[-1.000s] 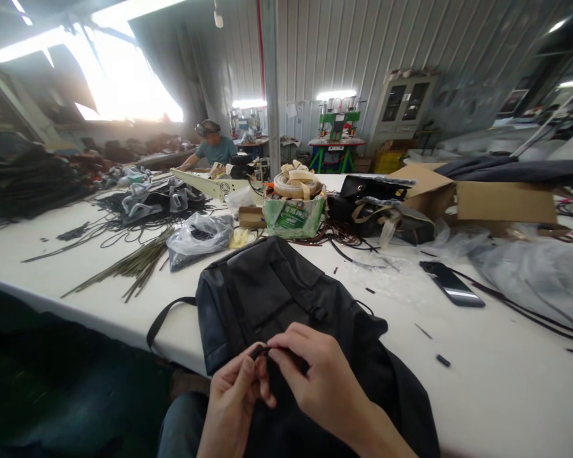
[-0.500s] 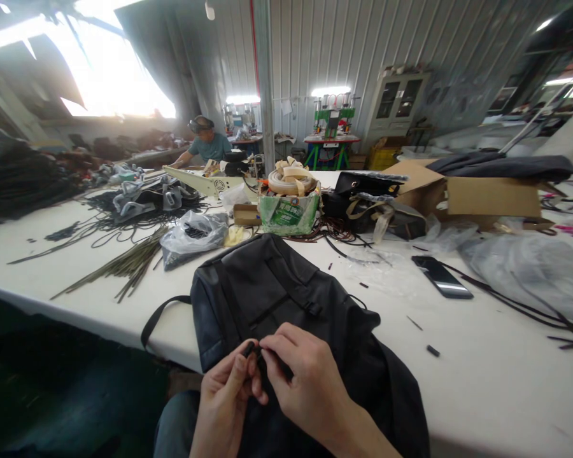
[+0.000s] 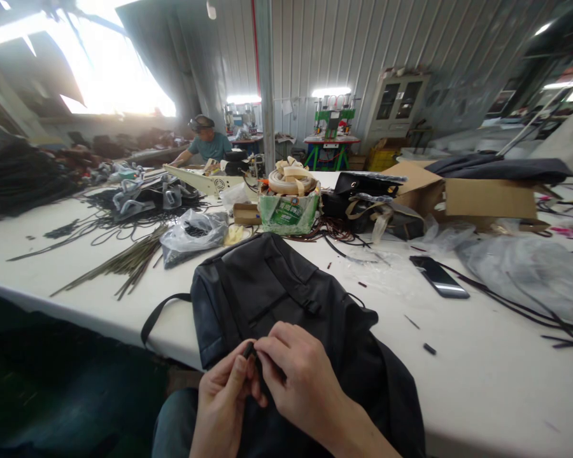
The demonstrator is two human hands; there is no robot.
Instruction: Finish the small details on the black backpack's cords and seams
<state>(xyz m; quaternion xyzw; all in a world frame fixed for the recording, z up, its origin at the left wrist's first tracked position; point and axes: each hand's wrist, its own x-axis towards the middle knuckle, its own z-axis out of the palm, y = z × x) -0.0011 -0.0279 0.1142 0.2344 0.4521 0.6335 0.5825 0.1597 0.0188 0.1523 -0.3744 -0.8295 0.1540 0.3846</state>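
A black backpack (image 3: 267, 286) lies on the white table (image 3: 482, 381), its lower end hanging over the near edge toward my lap. My left hand (image 3: 224, 401) and my right hand (image 3: 300, 381) meet over its near part. Together their fingertips pinch a small black piece (image 3: 248, 349), which looks like a zipper pull or cord end on the backpack. A black strap (image 3: 160, 312) loops out from the backpack's left side.
A phone (image 3: 438, 277) lies right of the backpack, with clear plastic bags (image 3: 530, 270) beyond. Behind stand a green box of webbing rolls (image 3: 291, 207), cardboard boxes (image 3: 487, 197), a bundle of thin rods (image 3: 124, 261) and black cords. Another person (image 3: 207, 143) works at the far left.
The view has shifted slightly, so the table's contents sit a little to the left and higher. My hands stay together on the small black piece, with only slight finger movement.
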